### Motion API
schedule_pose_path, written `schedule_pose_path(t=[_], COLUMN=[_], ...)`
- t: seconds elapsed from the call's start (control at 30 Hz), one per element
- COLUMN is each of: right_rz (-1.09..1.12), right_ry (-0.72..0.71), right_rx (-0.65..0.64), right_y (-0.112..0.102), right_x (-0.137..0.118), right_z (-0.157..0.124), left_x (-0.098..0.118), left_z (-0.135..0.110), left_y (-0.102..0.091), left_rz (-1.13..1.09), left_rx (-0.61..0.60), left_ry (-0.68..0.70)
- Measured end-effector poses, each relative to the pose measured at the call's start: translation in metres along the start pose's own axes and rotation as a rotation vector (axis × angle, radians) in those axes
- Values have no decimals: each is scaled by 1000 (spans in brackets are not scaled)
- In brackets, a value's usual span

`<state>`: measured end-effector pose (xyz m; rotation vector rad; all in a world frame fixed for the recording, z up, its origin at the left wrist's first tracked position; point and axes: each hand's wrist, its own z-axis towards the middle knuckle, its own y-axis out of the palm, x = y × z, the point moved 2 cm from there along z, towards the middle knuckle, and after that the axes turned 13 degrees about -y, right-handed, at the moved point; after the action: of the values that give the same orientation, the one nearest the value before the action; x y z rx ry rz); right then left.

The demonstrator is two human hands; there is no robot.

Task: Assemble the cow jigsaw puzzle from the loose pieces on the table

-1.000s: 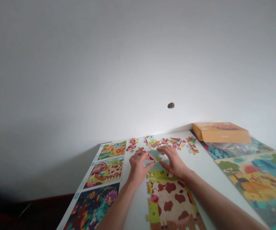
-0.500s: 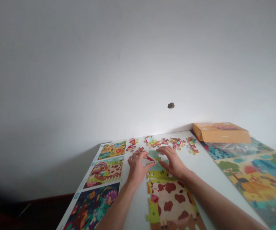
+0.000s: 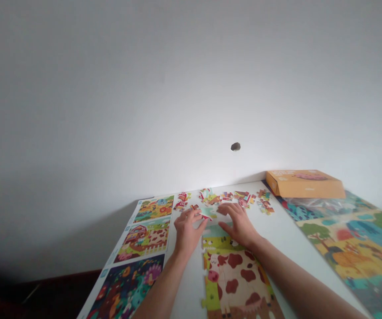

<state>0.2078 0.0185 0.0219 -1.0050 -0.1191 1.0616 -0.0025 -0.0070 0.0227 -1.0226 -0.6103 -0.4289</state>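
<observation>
A partly joined cow puzzle (image 3: 233,279) lies on the white table (image 3: 287,230) in front of me. My left hand (image 3: 187,230) pinches a pale green and red puzzle piece (image 3: 206,212) at the puzzle's far left corner. My right hand (image 3: 239,221) lies flat, fingers stretched out, on the puzzle's far edge beside that piece. Several loose pieces (image 3: 230,197) are scattered beyond both hands, near the wall.
A picture sheet (image 3: 144,239) with farm and animal scenes lies along the table's left edge. A large finished puzzle (image 3: 353,248) covers the right side. An orange box (image 3: 305,184) sits at the back right by the wall.
My left hand has drawn the piece slightly left and away from the right hand's fingertips. The right hand has stayed pressed on the puzzle's far edge.
</observation>
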Motion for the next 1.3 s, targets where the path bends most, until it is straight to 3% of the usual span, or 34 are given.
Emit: schedule_pose_path(t=[0.07, 0.17, 0.27, 0.47, 0.7, 0.97, 1.17, 1.3], right_rz=[-141, -310, -350, -311, -91, -9, -158, -177], right_ry=[166, 398, 473, 480, 232, 118, 344, 390], right_rx=[21, 38, -16, -92, -123, -160, -110, -120], right_y=[0, -1, -1, -3, 1, -2, 0, -2], right_x=[6, 15, 19, 14, 10, 3, 16, 21], right_z=[-2, -6, -9, -6, -1, 0, -1, -2], left_x=[-4, -9, -9, -7, -7, -3, 2, 3], left_z=[3, 5, 4, 2, 1, -4, -6, -7], left_y=[-3, -6, -5, 0, 1, 2, 0, 0], left_rz=[21, 117, 232, 399, 378, 329, 303, 272], left_rx=[60, 82, 32, -41, -112, -221, -278, -327], left_ry=[7, -95, -187, -256, -173, -68, -5, 34])
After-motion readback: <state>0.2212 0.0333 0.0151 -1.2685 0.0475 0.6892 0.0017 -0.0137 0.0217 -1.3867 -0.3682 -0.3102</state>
